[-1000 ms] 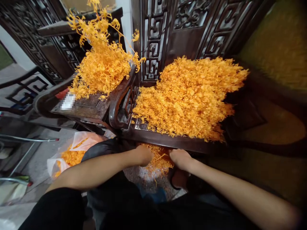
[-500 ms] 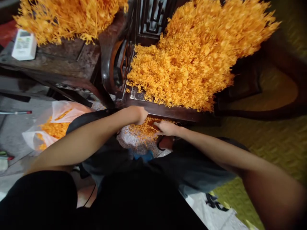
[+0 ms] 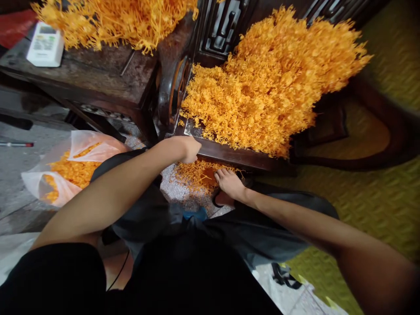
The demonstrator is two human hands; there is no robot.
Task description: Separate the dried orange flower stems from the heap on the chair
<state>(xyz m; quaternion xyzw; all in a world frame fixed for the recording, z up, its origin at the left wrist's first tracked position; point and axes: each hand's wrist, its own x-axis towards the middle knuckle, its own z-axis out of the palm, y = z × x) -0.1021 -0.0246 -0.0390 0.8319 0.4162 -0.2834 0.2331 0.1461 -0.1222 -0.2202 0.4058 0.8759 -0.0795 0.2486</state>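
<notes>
A heap of thin orange, branching strands (image 3: 193, 175) lies low between my knees, below the front edge of a dark wooden chair (image 3: 236, 154). My left hand (image 3: 190, 149) is closed like a fist at the heap's upper left, beside the chair edge. Whatever its fingers hold is hidden. At the heap's right side is my right hand (image 3: 231, 183), its fingers bent and close together, tips at the strands. What they pinch is too small to make out. A big pile of orange, flower-like frilly pieces (image 3: 259, 92) covers the chair seat above both hands.
On the left, a wooden side table (image 3: 98, 78) bears more orange stringy pieces (image 3: 121, 22) and a white remote control (image 3: 46, 46). A translucent plastic bag (image 3: 52, 179) with orange pieces stands on the floor by my left leg. A curved chair arm (image 3: 370, 155) is on the right.
My right hand's fingers, stretched out over the strands before, are now bent and closer together. My left hand stays closed at nearly the same place. The view has shifted slightly.
</notes>
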